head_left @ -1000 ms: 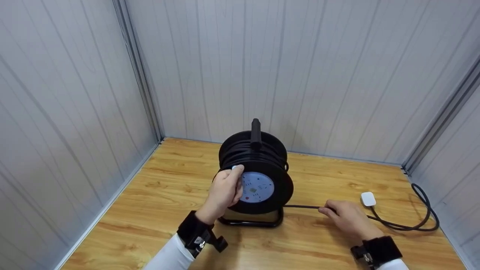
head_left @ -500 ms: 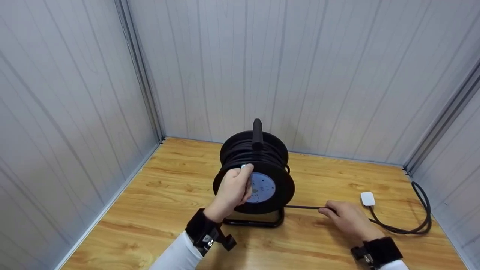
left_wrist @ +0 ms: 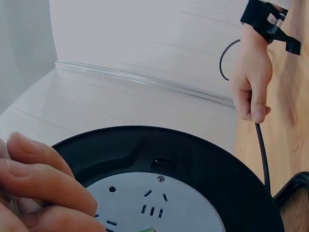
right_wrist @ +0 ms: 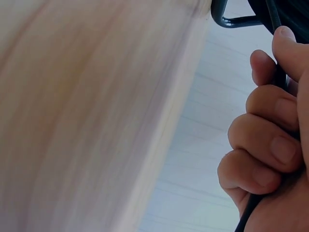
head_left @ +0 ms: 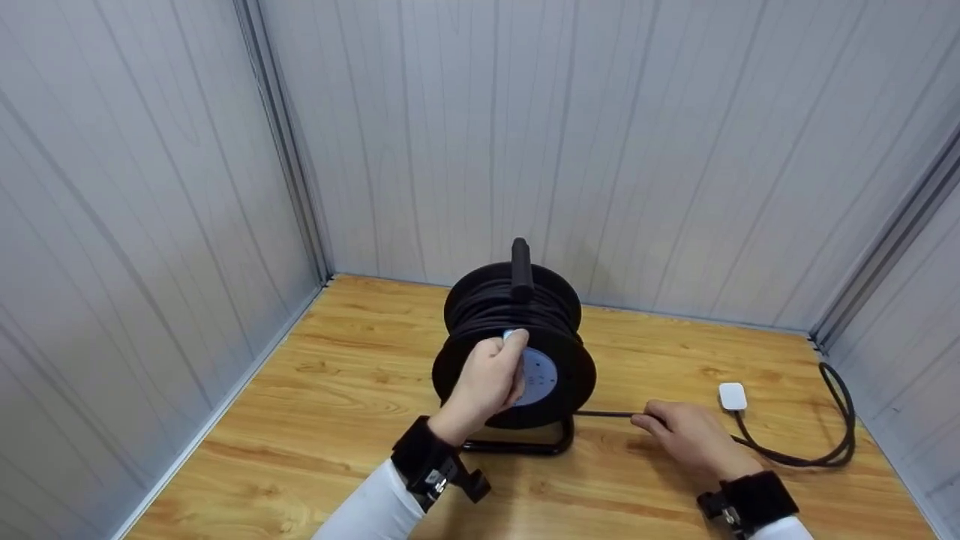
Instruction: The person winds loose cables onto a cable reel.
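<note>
A black cable reel (head_left: 450,367), wound with black cable, stands upright on the wooden table. Its front carries a round pale panel with sockets (left_wrist: 154,193). My left hand (head_left: 487,375) grips a small light-coloured winding knob (head_left: 509,333) on the reel's front; curled fingers hide most of it. To the right of the reel, my right hand (head_left: 690,439) holds the black cable (head_left: 604,413), which runs taut from the reel's lower side. In the right wrist view, the fingers (right_wrist: 263,130) wrap round this cable and its tail comes out below them.
A white plug (head_left: 732,396) lies at the cable's far end, beside a loose loop (head_left: 847,435) near the right wall. The reel has a black carry handle (head_left: 521,270) on top and a tubular stand (head_left: 525,448). Pale panels (head_left: 600,150) enclose the table (head_left: 315,390).
My left hand has swung right across the reel's front with the knob. The loose loop has drawn in leftward, and the plug has shifted slightly left. My right hand has hardly moved.
</note>
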Demonstrator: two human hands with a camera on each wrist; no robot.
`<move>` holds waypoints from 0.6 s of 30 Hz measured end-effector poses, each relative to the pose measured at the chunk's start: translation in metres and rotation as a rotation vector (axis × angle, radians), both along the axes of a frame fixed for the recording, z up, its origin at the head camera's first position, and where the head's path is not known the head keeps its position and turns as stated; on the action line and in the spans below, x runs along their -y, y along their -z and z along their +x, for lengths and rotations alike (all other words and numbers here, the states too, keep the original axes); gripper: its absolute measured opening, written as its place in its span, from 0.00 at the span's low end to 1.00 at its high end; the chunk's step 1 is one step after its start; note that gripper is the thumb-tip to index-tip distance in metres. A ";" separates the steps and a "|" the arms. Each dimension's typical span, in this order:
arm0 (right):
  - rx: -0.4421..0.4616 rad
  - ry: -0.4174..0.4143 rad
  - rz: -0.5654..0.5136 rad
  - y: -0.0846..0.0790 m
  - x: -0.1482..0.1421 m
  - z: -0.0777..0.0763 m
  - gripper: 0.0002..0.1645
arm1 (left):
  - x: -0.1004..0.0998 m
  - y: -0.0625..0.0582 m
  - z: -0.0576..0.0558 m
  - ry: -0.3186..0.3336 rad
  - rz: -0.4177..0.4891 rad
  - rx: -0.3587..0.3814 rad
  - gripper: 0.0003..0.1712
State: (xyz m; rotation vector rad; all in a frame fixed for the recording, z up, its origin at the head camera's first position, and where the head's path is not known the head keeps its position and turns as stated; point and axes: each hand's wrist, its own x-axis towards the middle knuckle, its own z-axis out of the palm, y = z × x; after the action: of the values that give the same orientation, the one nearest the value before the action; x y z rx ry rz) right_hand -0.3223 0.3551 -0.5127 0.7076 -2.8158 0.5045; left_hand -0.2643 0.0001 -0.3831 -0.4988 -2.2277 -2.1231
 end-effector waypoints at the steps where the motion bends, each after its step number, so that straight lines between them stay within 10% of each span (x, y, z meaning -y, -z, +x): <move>1: -0.003 -0.005 -0.001 0.000 0.002 -0.001 0.23 | -0.002 0.000 0.000 0.003 0.000 0.001 0.41; 18: -0.019 -0.105 -0.035 0.000 0.043 -0.013 0.20 | -0.049 0.007 -0.005 -0.009 -0.114 0.027 0.39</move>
State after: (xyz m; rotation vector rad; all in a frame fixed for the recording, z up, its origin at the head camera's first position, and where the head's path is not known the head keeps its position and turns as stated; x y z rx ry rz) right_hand -0.3348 0.3119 -0.5132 0.8525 -2.7560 0.5604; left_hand -0.2688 0.0492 -0.3904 -0.4663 -2.3704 -2.0192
